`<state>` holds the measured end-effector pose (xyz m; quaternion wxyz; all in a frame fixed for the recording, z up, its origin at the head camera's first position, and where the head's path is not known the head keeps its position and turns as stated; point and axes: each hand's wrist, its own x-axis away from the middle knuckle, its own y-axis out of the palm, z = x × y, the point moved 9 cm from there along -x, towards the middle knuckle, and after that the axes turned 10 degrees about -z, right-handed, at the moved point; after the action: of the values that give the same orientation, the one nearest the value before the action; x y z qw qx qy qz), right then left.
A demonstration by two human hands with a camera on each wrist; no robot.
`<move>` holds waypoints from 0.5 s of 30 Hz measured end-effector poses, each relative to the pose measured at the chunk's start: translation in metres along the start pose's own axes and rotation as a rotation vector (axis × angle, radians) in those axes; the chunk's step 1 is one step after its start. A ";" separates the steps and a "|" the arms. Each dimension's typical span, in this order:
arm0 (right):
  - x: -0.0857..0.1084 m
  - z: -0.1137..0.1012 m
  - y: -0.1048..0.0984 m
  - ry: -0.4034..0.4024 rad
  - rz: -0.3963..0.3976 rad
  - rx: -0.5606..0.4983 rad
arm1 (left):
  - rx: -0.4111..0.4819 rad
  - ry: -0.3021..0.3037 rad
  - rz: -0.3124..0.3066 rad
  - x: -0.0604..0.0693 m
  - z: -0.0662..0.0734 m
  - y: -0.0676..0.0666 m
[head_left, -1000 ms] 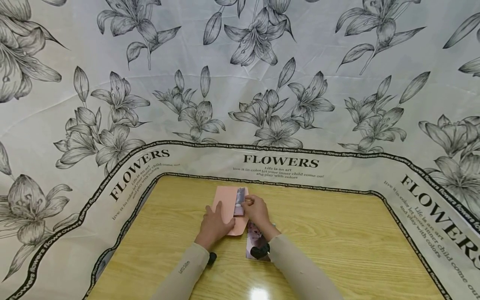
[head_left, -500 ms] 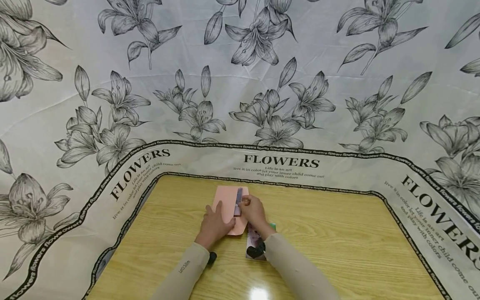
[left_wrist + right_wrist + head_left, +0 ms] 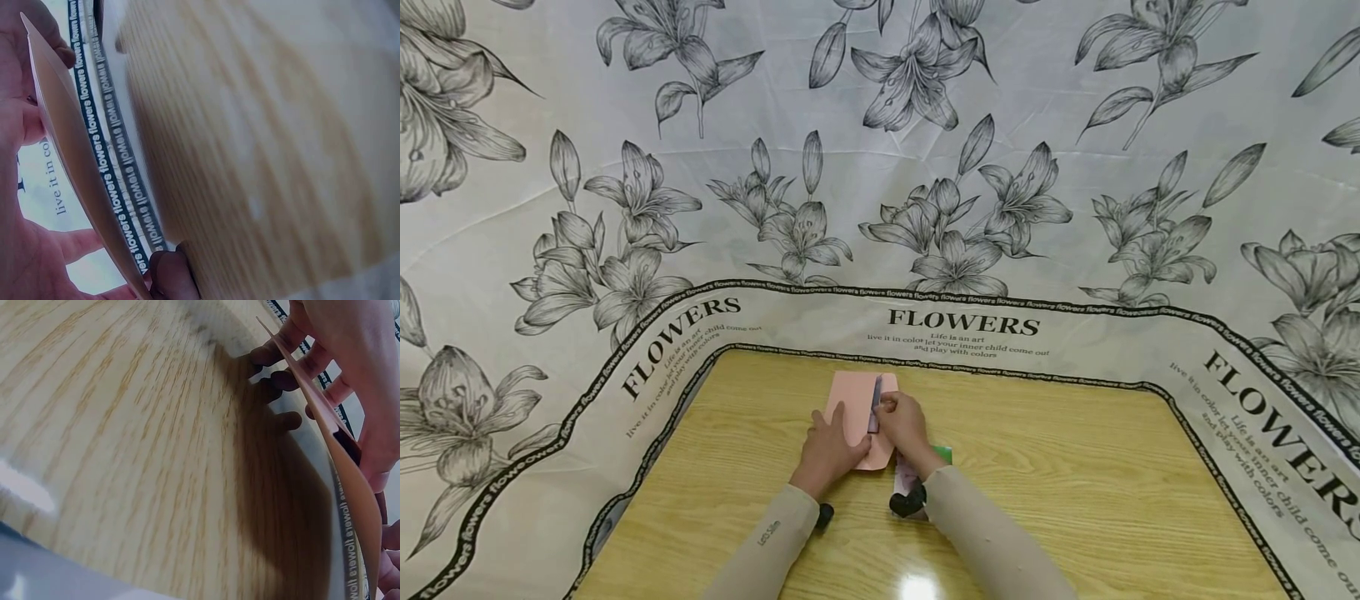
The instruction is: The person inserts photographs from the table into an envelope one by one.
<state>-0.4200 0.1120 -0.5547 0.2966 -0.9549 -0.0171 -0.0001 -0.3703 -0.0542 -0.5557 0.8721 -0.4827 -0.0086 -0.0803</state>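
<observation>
A pink envelope (image 3: 847, 396) is held raised over the table in the head view, its long opening facing right. My left hand (image 3: 826, 450) grips it from the left and near side; in the right wrist view left fingertips (image 3: 284, 380) show beneath it. A narrow strip of a photo card (image 3: 875, 414) shows in the opening, the rest hidden inside. My right hand (image 3: 904, 423) pinches at that strip by the envelope's right edge. The wrist views show the envelope (image 3: 87, 156) nearly edge-on.
Another photo card (image 3: 904, 479), with a green corner, lies on the wooden table (image 3: 1037, 483) partly under my right wrist. A black wrist-worn device (image 3: 910, 500) hides part of it. Flower-printed cloth (image 3: 955, 333) rises along the table's far edge.
The photo card has slid left into the envelope, leaving a thinner strip in view. My right hand has moved slightly left with it; my left hand stays put.
</observation>
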 end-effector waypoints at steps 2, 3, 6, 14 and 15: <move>-0.001 0.001 0.001 0.005 0.002 0.006 | 0.003 -0.001 -0.001 0.001 0.001 -0.001; -0.001 0.001 0.001 0.001 0.001 0.010 | 0.004 -0.001 -0.002 0.001 0.001 -0.001; 0.001 0.000 0.000 -0.013 0.002 0.006 | 0.007 -0.001 -0.004 0.002 0.001 -0.002; 0.010 0.001 -0.010 -0.038 0.015 -0.038 | -0.001 0.005 -0.007 0.000 0.002 -0.001; 0.011 0.001 -0.012 -0.045 0.019 -0.043 | -0.003 0.005 -0.009 0.000 0.002 0.000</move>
<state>-0.4090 0.1226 -0.5487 0.2757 -0.9608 -0.0147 0.0241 -0.3701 -0.0528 -0.5545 0.8711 -0.4836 -0.0084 -0.0853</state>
